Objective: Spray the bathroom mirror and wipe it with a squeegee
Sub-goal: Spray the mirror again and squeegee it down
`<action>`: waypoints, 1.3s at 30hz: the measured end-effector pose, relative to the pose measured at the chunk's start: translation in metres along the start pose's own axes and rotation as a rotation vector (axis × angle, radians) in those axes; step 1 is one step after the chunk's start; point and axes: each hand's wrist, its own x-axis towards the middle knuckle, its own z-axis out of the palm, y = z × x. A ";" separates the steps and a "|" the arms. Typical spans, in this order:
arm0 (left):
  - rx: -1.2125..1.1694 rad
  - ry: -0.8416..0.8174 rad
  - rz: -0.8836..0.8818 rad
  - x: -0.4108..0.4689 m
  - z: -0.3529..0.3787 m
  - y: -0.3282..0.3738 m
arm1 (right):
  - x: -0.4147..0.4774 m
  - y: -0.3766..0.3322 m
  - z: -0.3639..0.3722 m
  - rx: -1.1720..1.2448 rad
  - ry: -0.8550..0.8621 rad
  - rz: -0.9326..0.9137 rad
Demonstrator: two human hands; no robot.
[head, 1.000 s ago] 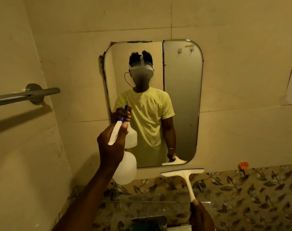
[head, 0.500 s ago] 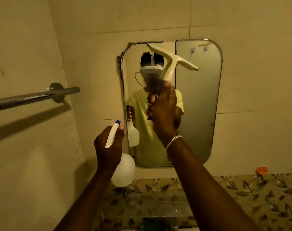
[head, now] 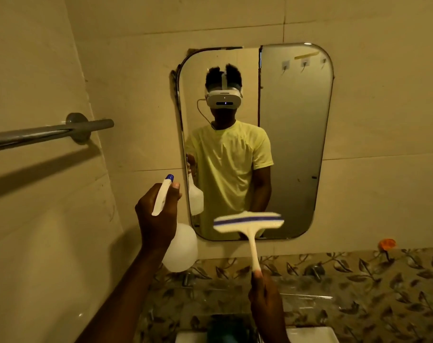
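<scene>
No brand, label or readable writing shows on any item. The left hand (head: 158,216) is raised in front of the wall just left of the mirror (head: 294,134), its grip clamped around the neck of a white spray bottle (head: 180,248); the thumb lies along the white trigger head, and the blue nozzle tip (head: 169,177) points up and toward the mirror. The round translucent body of the bottle hangs below the hand. The left forearm runs up from the lower left of the view. The right hand (head: 266,300) is lower, near the bottom centre, its grip closed on the bottom end of the squeegee (head: 249,222) handle. The handle rises steeply and tilts slightly left; the white blade head with a blue strip lies roughly level across the lower edge of the mirror and is motion-blurred, so contact with the glass cannot be confirmed. The mirror, a rounded rectangle, is fixed to the beige tiled wall and reflects a person in a yellow shirt wearing a white headset, with the bottle also reflected. A metal towel bar (head: 49,133) is mounted on the left wall. Below the mirror runs a band of leaf-patterned tile (head: 359,288) with an orange flower motif (head: 386,243) at the right.
</scene>
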 end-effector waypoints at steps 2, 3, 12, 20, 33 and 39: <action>-0.003 -0.001 -0.023 -0.003 0.004 0.001 | -0.013 0.021 -0.006 -0.029 -0.018 0.079; -0.004 -0.002 -0.028 -0.004 0.006 0.002 | -0.016 0.022 -0.009 -0.021 -0.025 0.086; 0.003 -0.006 -0.001 -0.005 0.008 0.014 | 0.037 -0.110 0.019 0.051 -0.153 -0.324; -0.036 -0.011 -0.039 -0.009 -0.002 0.002 | 0.027 0.002 -0.056 -0.332 -0.335 -0.238; -0.020 -0.048 -0.049 -0.027 0.018 0.009 | 0.031 0.016 -0.173 -0.053 0.024 -0.025; -0.080 -0.061 -0.066 -0.024 0.032 0.026 | 0.045 -0.053 -0.117 0.176 -0.052 -0.111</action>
